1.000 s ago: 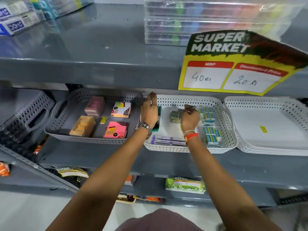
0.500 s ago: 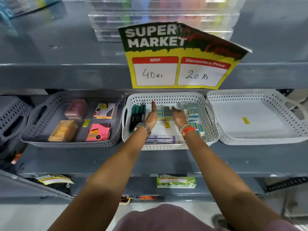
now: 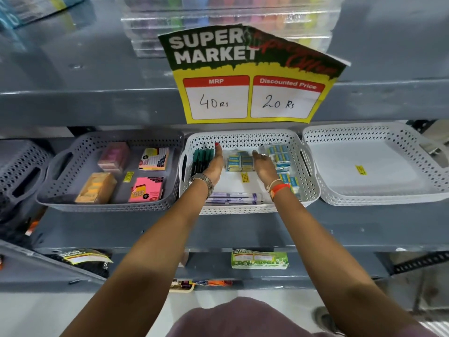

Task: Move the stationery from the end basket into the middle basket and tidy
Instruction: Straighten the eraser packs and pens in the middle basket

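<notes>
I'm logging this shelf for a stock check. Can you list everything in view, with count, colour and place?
Grey basket: one, left on the middle shelf.
Sticky-note packs: four, pink, orange and yellow, in the grey basket.
Middle basket: one, white.
Green markers: a few, middle basket, left side.
Blue-and-yellow packets: many, middle basket, centre and right.
Pen packs: white-purple, along its front.
End basket: one, white, right, only a yellow sticker inside.
Price sign: one, yellow, upper shelf edge.
Clear boxes: stacked, top shelf.
Left hand: open, beside the markers.
Right hand: open, over the packets.
</notes>
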{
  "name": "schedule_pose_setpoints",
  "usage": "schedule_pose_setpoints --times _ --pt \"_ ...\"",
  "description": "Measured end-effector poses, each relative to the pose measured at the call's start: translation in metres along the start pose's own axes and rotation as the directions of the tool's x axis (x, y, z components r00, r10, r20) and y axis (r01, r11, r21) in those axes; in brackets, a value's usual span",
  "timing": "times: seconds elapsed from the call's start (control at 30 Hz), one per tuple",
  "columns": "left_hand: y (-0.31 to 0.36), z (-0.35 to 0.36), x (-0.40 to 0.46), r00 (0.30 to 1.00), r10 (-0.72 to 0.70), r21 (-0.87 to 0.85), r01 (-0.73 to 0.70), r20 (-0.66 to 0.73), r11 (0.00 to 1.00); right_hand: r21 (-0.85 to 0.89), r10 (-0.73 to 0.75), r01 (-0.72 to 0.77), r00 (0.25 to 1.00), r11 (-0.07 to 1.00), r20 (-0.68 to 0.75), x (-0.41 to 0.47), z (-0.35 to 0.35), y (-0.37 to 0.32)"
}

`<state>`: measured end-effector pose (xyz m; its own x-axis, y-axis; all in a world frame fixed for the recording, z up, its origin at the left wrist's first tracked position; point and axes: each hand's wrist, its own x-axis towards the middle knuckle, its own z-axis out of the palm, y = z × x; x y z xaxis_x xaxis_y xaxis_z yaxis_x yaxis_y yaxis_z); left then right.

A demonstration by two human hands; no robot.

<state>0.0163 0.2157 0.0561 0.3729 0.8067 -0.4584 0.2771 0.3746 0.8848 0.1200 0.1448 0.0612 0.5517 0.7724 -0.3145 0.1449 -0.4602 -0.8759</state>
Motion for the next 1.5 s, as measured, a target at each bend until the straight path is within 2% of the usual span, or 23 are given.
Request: schedule_pose_setpoints --times 0.07,0.13,0.23,0.33,0.43,0.57,0.8,0.93,1.03,1.13,1.2,1.27,1.37,1.5 --pt "-0.003 -0.011 0.000 1.000 0.019 0.271 -0.016 -0.008 0.963 -0.122 -0.079 0.070 0.994 0.990 -0.074 -0.005 -0.004 0.003" --pt "-0.008 -0.020 -0.001 0.996 0.091 0.453 -0.073 -0.018 0.889 -0.249 -0.134 0.111 0.988 0.962 -0.078 -0.015 -0.007 0.006" --pt "-0.017 -0.026 -0.009 0.985 0.171 0.566 -0.153 0.022 0.810 -0.416 -0.116 0.122 0.992 0.901 0.040 -0.017 -0.005 0.016" --pt "-0.025 -0.026 -0.020 0.979 0.183 0.730 -0.193 0.094 0.656 -0.564 -0.093 0.168 0.983 0.809 0.159 -0.020 0.001 0.026" --pt "-0.031 -0.024 -0.029 0.977 0.177 0.827 -0.193 0.115 0.528 -0.633 -0.069 0.201 0.971 0.747 0.227 -0.029 0.004 0.026" --pt "-0.032 -0.026 -0.039 0.978 0.171 0.851 -0.188 0.117 0.491 -0.648 -0.049 0.213 0.964 0.731 0.262 -0.035 0.005 0.022" --pt "-0.037 -0.034 -0.044 0.983 0.141 0.758 -0.178 0.115 0.628 -0.646 -0.058 0.241 0.955 0.724 0.291 -0.035 0.005 0.024" --pt "-0.037 -0.033 -0.043 0.975 0.201 0.744 -0.207 0.099 0.636 -0.626 -0.105 0.256 0.958 0.737 0.268 -0.035 0.003 0.025" --pt "-0.033 -0.026 -0.043 0.952 0.300 0.684 -0.255 0.055 0.683 -0.522 -0.215 0.255 0.967 0.814 0.138 -0.034 -0.006 0.023" --pt "-0.020 -0.005 -0.050 0.942 0.334 0.494 -0.311 0.043 0.812 -0.390 -0.271 0.212 0.957 0.896 -0.103 -0.036 -0.027 0.017" --pt "-0.009 0.019 -0.055 0.974 0.222 0.280 -0.225 0.043 0.933 -0.339 -0.252 0.160 0.936 0.927 -0.247 -0.034 -0.046 0.017" --pt "0.002 0.045 -0.062 0.991 0.021 0.093 -0.034 0.131 0.995 -0.321 -0.186 0.088 0.939 0.943 -0.288 -0.030 -0.063 0.020" --pt "0.009 0.075 -0.067 0.944 -0.156 -0.035 0.174 0.292 0.984 -0.287 -0.012 -0.043 0.982 0.957 -0.187 -0.024 -0.081 0.025" --pt "0.014 0.099 -0.073 0.911 -0.231 -0.055 0.265 0.341 0.963 -0.300 0.105 -0.108 0.994 0.948 -0.025 -0.020 -0.090 0.030"
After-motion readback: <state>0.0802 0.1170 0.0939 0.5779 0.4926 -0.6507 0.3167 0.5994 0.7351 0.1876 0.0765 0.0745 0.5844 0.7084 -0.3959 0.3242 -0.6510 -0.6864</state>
